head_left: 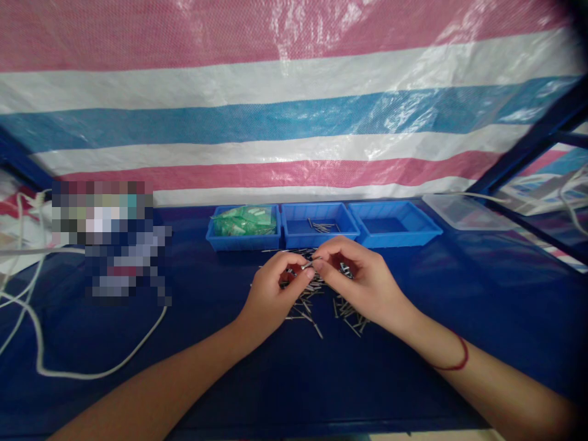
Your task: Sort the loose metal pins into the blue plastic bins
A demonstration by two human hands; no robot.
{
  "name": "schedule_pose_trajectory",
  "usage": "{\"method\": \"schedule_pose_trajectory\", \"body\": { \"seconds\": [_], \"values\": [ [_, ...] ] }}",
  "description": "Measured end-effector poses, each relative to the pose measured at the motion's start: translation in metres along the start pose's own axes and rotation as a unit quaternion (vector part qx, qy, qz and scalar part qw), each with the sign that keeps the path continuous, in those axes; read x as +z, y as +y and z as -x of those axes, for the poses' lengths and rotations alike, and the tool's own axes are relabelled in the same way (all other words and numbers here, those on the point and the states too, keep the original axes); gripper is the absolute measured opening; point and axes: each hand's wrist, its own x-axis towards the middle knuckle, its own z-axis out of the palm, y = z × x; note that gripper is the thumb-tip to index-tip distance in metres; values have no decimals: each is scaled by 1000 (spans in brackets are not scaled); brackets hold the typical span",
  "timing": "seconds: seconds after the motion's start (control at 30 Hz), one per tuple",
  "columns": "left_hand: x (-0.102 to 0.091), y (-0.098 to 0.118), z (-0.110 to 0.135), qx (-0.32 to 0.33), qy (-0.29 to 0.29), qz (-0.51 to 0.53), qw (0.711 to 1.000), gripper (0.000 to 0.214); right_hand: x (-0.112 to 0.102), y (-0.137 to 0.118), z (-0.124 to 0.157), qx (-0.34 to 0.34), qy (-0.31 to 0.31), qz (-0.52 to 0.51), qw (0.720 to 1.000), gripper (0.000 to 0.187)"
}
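Head view: on the blue tabletop (pixel 298 392), near three blue bins (pixel 296 238), my right hand (pixel 358 278) and left hand (pixel 271 288) meet above loose metal fasteners (pixel 313 288), each grip pinched thumb-to-finger on one slender fastener (pixel 309 264).

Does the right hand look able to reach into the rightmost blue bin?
Probably yes: the rightmost bin is open on top and nothing visible blocks the right hand, though it pinches a metal pin.

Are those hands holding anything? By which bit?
A small metal pin: the right hand pinches one end; the left hand is at the other, its grip unclear.
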Motion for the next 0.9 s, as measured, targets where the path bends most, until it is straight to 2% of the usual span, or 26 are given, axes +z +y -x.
{"method": "schedule_pose_trajectory", "body": {
  "seconds": [0.17,0.3,0.4,0.5,0.57,0.63,0.73,0.83,0.9],
  "values": [
    [-1,-3,-1,-1,26,11,1000,11,-4,4,-5,11,-34,14,999,9],
    [-1,-4,-1,0,34,12,999,11,-6,9,-8,-4,-64,36,997,15],
    [-1,-2,0,21,46,-29,998,12,-11,19,-12,-35,-4,92,995,17],
    [0,1,1,75,39,-94,992,12,-17,35,-19,-64,98,216,969,19],
    [0,2,2,120,10,-132,984,12,-22,45,-23,-62,130,301,943,22],
    [0,2,3,162,-26,-178,970,14,-24,50,-25,-48,136,349,926,28],
    [0,3,5,224,-85,-264,934,16,-24,51,-25,-34,135,351,926,34],
    [2,5,9,287,-173,-324,885,18,-20,45,-22,-37,124,329,935,33],
    [5,5,11,304,-217,-348,860,19,-17,40,-20,-48,109,316,941,31]
  ]
}}
